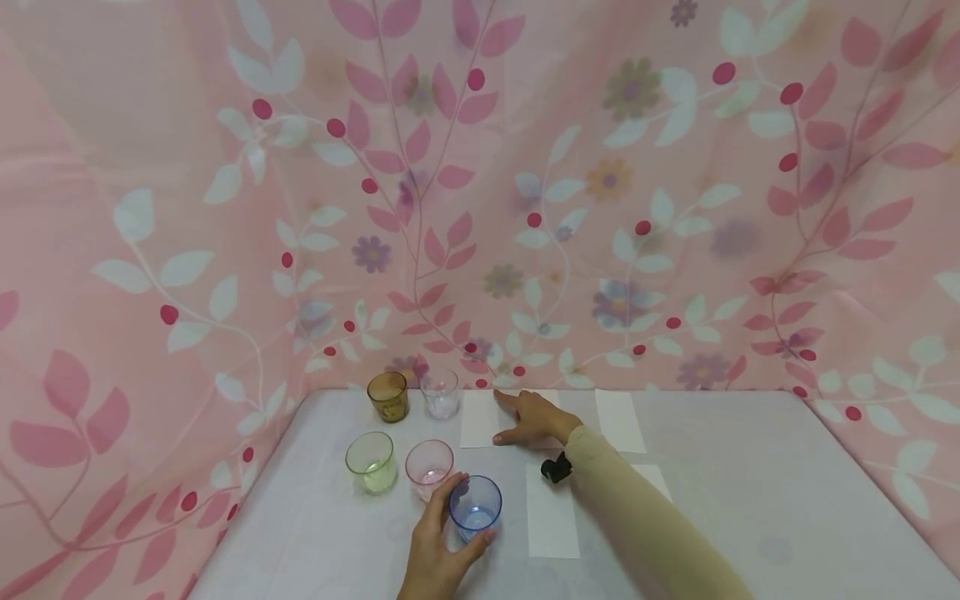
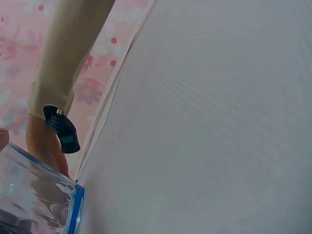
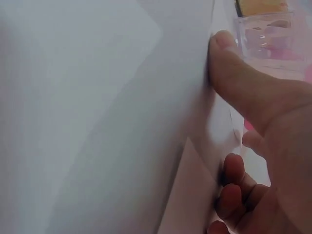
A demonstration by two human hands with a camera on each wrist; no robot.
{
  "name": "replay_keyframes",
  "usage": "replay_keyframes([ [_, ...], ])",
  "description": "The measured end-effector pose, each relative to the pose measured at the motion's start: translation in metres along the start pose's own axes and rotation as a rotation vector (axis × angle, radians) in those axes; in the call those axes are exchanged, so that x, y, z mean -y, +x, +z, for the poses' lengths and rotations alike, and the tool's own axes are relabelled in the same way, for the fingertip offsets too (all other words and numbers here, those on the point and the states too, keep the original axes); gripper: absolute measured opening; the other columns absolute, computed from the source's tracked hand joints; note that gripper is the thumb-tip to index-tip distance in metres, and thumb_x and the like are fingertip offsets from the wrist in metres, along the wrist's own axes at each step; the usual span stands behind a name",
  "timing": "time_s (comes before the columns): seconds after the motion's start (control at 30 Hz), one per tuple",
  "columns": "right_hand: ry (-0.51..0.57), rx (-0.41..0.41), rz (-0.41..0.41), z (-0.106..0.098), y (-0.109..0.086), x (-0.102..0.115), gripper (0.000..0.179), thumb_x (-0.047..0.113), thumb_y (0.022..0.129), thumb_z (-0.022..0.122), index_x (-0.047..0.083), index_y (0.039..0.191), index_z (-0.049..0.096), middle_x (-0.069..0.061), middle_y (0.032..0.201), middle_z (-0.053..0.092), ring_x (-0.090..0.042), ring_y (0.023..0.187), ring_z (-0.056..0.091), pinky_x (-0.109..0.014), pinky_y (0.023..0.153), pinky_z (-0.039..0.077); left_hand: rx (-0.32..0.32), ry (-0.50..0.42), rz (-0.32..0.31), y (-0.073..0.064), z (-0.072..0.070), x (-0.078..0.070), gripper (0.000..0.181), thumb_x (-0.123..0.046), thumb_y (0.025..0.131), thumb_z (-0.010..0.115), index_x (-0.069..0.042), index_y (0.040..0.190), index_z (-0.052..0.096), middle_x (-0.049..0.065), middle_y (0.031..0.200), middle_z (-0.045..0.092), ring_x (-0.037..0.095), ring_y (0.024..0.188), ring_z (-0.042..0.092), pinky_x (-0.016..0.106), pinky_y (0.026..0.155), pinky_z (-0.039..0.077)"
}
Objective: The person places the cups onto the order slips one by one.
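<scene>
My left hand [image 1: 438,546] holds a blue-tinted glass [image 1: 476,508] upright at the table's front, thumb and fingers round its sides. Just behind those fingers stands a pink-tinted glass [image 1: 430,461], partly covered by them. In the left wrist view the blue glass [image 2: 36,195] fills the lower left corner. Farther back, my right hand [image 1: 536,418] reaches over a white paper sheet [image 1: 477,425], index finger and thumb stretched out and spread apart. In the right wrist view its thumb [image 3: 239,73] touches down at the paper, and the other fingertips rest by a sheet's edge.
A green glass [image 1: 372,467], an amber glass [image 1: 388,398] and a clear glass [image 1: 440,396] stand at the left. More white sheets lie at the back right [image 1: 621,423] and front middle [image 1: 553,525]. A floral curtain [image 1: 480,208] hangs behind the table.
</scene>
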State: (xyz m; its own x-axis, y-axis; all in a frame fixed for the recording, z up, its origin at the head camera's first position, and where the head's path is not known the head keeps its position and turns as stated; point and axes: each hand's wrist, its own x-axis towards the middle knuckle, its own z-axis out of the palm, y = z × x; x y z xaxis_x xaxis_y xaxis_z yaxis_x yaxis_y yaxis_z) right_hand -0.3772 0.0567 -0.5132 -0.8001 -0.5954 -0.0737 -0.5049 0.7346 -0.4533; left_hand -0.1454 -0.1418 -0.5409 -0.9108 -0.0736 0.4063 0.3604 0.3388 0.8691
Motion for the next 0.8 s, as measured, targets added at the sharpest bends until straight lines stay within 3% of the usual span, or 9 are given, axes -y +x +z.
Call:
replay_keyframes([
  [0.13,-0.011,0.014,0.027,-0.0013,0.0029,0.0001,0.100,0.050,0.085,0.088,0.016,0.165,0.039,-0.004,0.088,0.054,-0.015,0.081,0.048,-0.029,0.073,0.042,0.031,-0.007,-0.063,0.0018,-0.0007,0.0001,0.082,-0.015,0.078,0.096,0.002,0.146,0.053,0.012,0.143,0.066,0.034,0.133,0.064,0.014,0.113,0.043],
  [0.37,0.040,0.033,0.079,-0.0006,0.0044,-0.0005,0.102,0.052,0.083,0.089,0.021,0.166,0.038,0.000,0.076,0.049,-0.012,0.072,0.044,-0.028,0.071,0.040,0.072,-0.055,-0.133,0.0027,-0.0021,0.0035,0.081,-0.016,0.078,0.096,-0.001,0.146,0.054,0.009,0.143,0.066,0.030,0.135,0.062,0.013,0.113,0.041],
  [0.6,0.074,0.021,0.098,-0.0001,0.0032,0.0013,0.102,0.050,0.081,0.091,0.020,0.164,0.041,0.002,0.074,0.042,-0.015,0.073,0.044,-0.033,0.078,0.044,0.101,-0.124,-0.140,0.0042,-0.0042,0.0074,0.080,-0.014,0.077,0.096,-0.004,0.145,0.057,0.013,0.143,0.066,0.024,0.135,0.063,0.011,0.113,0.040],
  [0.7,0.074,0.016,0.093,0.0006,0.0038,0.0033,0.101,0.048,0.081,0.092,0.019,0.164,0.042,0.000,0.077,0.047,-0.017,0.081,0.050,-0.036,0.086,0.048,0.126,-0.117,-0.151,0.0044,-0.0066,0.0077,0.080,-0.016,0.076,0.097,-0.004,0.145,0.058,0.012,0.143,0.067,0.020,0.134,0.064,0.011,0.112,0.042],
  [0.8,0.073,0.009,0.094,-0.0002,0.0029,0.0055,0.100,0.048,0.081,0.092,0.019,0.164,0.042,-0.010,0.090,0.062,-0.023,0.096,0.059,-0.041,0.097,0.052,0.176,-0.109,-0.181,0.0054,-0.0093,0.0061,0.082,-0.020,0.077,0.097,-0.004,0.147,0.058,0.011,0.144,0.067,0.020,0.134,0.064,0.013,0.111,0.044],
])
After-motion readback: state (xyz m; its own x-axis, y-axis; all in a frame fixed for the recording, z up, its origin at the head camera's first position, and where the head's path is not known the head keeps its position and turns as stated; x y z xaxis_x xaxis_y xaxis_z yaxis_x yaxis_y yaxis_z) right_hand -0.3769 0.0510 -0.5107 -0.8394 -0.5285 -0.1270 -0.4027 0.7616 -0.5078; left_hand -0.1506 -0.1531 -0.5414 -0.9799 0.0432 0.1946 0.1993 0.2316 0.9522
